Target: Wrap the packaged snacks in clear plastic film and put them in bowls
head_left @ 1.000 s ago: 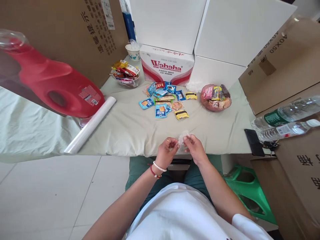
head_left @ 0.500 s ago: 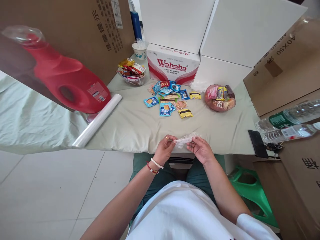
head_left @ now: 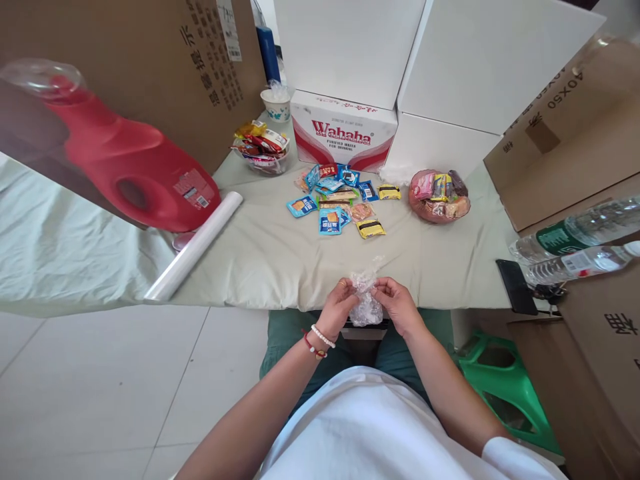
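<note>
A crumpled piece of clear plastic wrap point(head_left: 365, 299) hangs between both hands at the table's near edge. My left hand point(head_left: 339, 307), with a ring and two bracelets at the wrist, pinches its left side. Its right side is pinched by my right hand point(head_left: 397, 303). Beyond them, several small snack packets point(head_left: 340, 200) lie scattered on the pale green tablecloth point(head_left: 270, 253). A pink bowl point(head_left: 439, 197) full of wrapped snacks stands to their right, and a clear bowl of snacks point(head_left: 263, 150) sits at the back left.
A roll of clear wrap point(head_left: 195, 245) lies left of me beside a big red jug point(head_left: 125, 173). A Wahaha box point(head_left: 343, 137), white boxes and cardboard boxes line the back and right. A black phone point(head_left: 516, 287), two water bottles point(head_left: 575, 250) and a green stool point(head_left: 500, 380) are on my right.
The plastic wrap was stretched out flat between my hands half a second ago. Now my hands are closer together and the wrap hangs bunched and crumpled below them.
</note>
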`<state>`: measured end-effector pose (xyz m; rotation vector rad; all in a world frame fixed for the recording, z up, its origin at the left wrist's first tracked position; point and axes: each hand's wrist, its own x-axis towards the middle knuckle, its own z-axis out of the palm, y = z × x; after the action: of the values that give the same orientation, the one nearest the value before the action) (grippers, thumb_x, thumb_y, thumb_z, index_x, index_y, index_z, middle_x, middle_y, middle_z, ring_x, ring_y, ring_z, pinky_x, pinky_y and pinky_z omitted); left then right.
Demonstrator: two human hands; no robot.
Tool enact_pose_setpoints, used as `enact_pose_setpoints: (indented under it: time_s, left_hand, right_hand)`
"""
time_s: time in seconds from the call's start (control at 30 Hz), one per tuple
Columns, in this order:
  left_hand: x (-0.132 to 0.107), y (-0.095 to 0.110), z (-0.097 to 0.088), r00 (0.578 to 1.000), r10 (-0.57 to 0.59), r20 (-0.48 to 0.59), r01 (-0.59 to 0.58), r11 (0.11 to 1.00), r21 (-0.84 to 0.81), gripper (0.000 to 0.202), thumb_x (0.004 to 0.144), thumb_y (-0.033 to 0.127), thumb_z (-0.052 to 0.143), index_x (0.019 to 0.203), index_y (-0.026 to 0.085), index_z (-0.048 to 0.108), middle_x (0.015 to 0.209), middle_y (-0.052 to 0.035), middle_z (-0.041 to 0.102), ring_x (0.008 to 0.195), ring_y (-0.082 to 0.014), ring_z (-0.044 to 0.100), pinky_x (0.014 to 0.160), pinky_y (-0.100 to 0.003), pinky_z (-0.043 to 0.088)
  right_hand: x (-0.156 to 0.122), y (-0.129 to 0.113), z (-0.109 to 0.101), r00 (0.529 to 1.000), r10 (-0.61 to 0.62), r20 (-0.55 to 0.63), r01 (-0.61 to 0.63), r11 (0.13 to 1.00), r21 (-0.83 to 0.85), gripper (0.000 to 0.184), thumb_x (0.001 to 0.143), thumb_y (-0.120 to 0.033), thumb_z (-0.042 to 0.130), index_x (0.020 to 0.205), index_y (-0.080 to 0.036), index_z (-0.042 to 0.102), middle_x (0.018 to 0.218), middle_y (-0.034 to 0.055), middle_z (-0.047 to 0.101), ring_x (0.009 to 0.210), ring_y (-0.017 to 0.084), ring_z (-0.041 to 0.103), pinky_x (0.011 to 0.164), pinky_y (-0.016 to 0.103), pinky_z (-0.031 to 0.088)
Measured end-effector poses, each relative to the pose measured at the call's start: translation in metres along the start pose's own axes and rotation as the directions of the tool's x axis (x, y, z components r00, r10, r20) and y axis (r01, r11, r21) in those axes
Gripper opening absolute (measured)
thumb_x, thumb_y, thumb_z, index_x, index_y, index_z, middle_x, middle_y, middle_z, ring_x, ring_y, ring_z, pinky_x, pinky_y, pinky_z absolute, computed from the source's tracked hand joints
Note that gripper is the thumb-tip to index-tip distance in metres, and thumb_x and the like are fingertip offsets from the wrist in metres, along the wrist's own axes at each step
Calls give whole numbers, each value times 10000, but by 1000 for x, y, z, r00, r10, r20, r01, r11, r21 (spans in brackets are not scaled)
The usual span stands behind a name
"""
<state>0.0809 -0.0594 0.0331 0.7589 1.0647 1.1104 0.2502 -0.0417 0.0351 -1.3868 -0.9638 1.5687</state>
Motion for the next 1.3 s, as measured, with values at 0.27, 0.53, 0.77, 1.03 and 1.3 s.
enact_pose_setpoints:
  time_s: [0.27, 0.53, 0.77, 1.03, 1.3]
  left_hand:
    - [16, 12, -11, 967, -25, -254, 11, 998, -56, 520, 737, 680, 810, 707, 195, 623, 708, -10, 663, 667, -143, 634, 599, -250, 457]
    - [15, 20, -9, 973, -107, -203, 62, 974, -216, 553, 696, 676, 858, 911, 222, 626, 948, -19, 775, 638, -137, 712, 579, -247, 526]
    - [23, 18, -22, 959, -49, -279, -9, 980, -201, 485, 741, 608, 844, 931, 209, 645, 857, -17, 762, 707, -131, 721, 626, -229, 532]
    - [42, 27, -55, 859, -99, -502, -89, 937, -337, 327, 871, 483, 740, 945, 226, 553, 826, -6, 756, 692, -128, 745, 575, -198, 511]
    - [38, 35, -58, 898, -210, -385, -29, 847, -531, 167, 889, 331, 704, 988, 211, 643, 951, -41, 783, 836, -176, 773, 732, -298, 623]
  right_hand:
    - [4, -4, -4, 989, -141, 45, 147, 969, -200, 316, 737, -472, 852, 916, -233, 751, 789, -10, 686, 732, 161, 591, 700, 290, 482]
    - [-12, -14, 0, 824, -556, 105, 503, 633, -589, 270, 928, -466, 714, 1121, -282, 752, 1083, 97, 717, 1019, 280, 628, 911, 443, 529]
    - [-10, -9, 0, 800, -559, 217, 570, 597, -565, 169, 975, -404, 664, 990, -329, 815, 933, 70, 734, 960, 283, 631, 874, 470, 540]
    - [-26, -22, -42, 786, -587, 196, 600, 644, -475, 118, 960, -382, 710, 966, -369, 827, 912, 57, 719, 909, 261, 649, 824, 452, 550]
    - [-27, -4, -83, 843, -471, 260, 515, 569, -641, 196, 949, -316, 635, 963, -342, 828, 1001, 72, 756, 957, 283, 679, 866, 486, 556]
